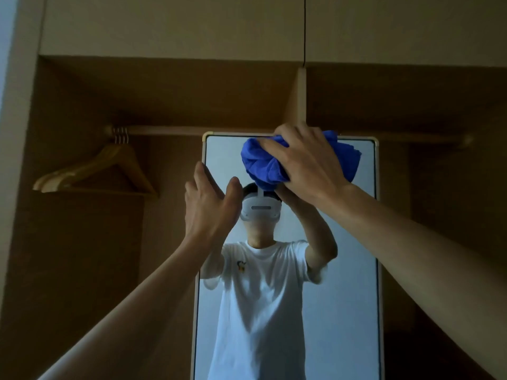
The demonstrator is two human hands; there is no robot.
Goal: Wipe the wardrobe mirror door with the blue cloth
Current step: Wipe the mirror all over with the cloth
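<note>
Head view: right hand (pixel 307 163) presses a bunched blue cloth (pixel 263 165) against the mirror door's (pixel 343 270) top; left hand (pixel 208 207), fingers spread, steadies its left edge. Everything below looks unwiped yet.

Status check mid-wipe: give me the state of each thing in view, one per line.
blue cloth: bunched up, pressed against the top of the mirror.
right hand: spread over the cloth, pressing it to the glass.
left hand: open, fingers on the mirror's left edge.
mirror door: upright, top part being wiped.
wooden hangers: hanging bare on the rail.
</note>
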